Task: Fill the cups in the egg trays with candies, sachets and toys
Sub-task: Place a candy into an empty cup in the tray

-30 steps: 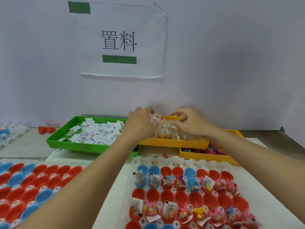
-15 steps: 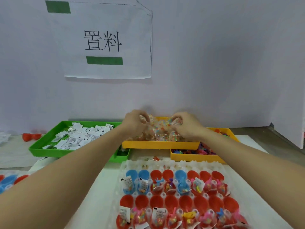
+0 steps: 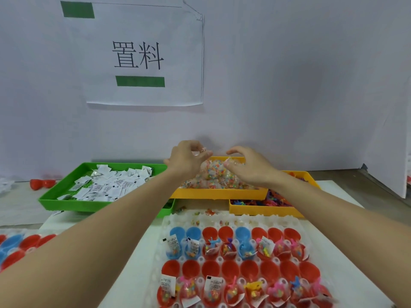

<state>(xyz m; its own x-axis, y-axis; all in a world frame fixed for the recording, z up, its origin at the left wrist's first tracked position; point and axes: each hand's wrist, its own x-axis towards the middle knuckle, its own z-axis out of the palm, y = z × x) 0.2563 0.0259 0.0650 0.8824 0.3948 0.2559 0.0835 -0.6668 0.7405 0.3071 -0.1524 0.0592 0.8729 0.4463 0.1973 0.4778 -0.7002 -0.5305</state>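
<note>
On the far left, a second tray (image 3: 20,245) of red and blue cups is sitting unfilled. Next, the green bin (image 3: 66,202) is holding a heap of white sachets (image 3: 106,185); they are looking flat, light and papery, best pinched by an edge.

The left hand (image 3: 186,161) is hovering over the yellow bin (image 3: 220,193), fingers curled and pinching a small clear packet of candies (image 3: 213,174) at its top. These packets are looking light, soft and crinkly, probably slippery in film, so a fingertip pinch on the sealed edge is likely serving better than a squeeze on the beads. The right hand (image 3: 251,167) is curling over the same heap, thumb and forefinger closing on a packet's film near its upper corner.

Further right, the second yellow bin (image 3: 266,211) is holding small plastic toys (image 3: 275,200), stiff and light.

Below, the egg tray (image 3: 222,221) is showing alternate rows already filled and one red row between them bare.

Compared with half a second ago, both hands are rising slightly and parting, the left lifting its packet clear of the heap, while the view is swinging back leftward.
</note>
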